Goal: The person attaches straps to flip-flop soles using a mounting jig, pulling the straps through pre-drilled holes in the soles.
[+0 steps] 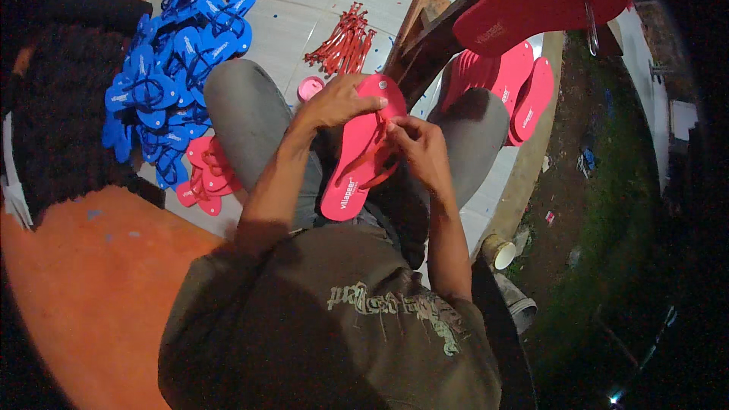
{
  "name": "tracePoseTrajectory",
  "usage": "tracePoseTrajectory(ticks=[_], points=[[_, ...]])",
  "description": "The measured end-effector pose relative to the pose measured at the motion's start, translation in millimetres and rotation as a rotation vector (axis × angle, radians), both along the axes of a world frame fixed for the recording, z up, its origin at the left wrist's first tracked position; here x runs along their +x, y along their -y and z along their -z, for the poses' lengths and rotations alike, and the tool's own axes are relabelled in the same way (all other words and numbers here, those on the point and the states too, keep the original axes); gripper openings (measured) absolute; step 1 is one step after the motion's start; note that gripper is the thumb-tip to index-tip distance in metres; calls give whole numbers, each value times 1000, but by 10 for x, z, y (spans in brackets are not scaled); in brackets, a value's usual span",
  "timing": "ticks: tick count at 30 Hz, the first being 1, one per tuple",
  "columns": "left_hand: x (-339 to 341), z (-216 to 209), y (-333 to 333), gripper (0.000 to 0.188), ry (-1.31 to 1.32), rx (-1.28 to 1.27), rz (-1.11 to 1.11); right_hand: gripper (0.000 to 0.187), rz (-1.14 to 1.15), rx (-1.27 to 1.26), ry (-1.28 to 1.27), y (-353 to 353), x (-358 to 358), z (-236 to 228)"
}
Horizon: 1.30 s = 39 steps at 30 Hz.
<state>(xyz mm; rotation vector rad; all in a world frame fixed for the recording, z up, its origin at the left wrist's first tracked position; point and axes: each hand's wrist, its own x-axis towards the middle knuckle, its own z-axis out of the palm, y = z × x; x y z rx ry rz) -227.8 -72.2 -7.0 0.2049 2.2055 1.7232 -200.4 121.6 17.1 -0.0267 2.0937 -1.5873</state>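
Observation:
A pink flip-flop sole [351, 153] is held tilted above my lap, its toe end pointing away from me. My left hand [338, 99] is closed round its far left edge, with the thumb lying across the top near the toe. A red strap [382, 169] hangs along the right side of the sole, looped loosely. Close to the toe, my right hand [419, 144] pinches the front end of that strap against the sole. The underside of the sole is hidden.
A heap of blue flip-flops [182, 53] lies left, with finished-looking pink flip-flops [203, 175] beside it. Red straps [345, 42] and a small pink tub [310, 89] lie ahead. Right are a wooden stand [416, 49], a raised pink sole [531, 4], a metal tool [591, 26] and stacked soles [501, 76].

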Motion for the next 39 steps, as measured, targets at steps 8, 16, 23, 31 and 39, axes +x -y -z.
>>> tracePoseTrajectory(ticks=[8,16,23,31,39], points=[[85,71,-201,41,-48,266,-133,24,217,-810,495,64,55,107],[-183,-493,638,43,-276,-331,-613,34,458,17,-446,49,-401,772],[-289,-192,938,39,-174,-434,-717,20,110,505,-655,231,166,2238],[-293,1437,278,27,60,-501,-199,20,417,93,-176,37,120,-58],[-116,1005,-198,31,-255,-208,-434,25,466,-2,-216,16,120,-68]])
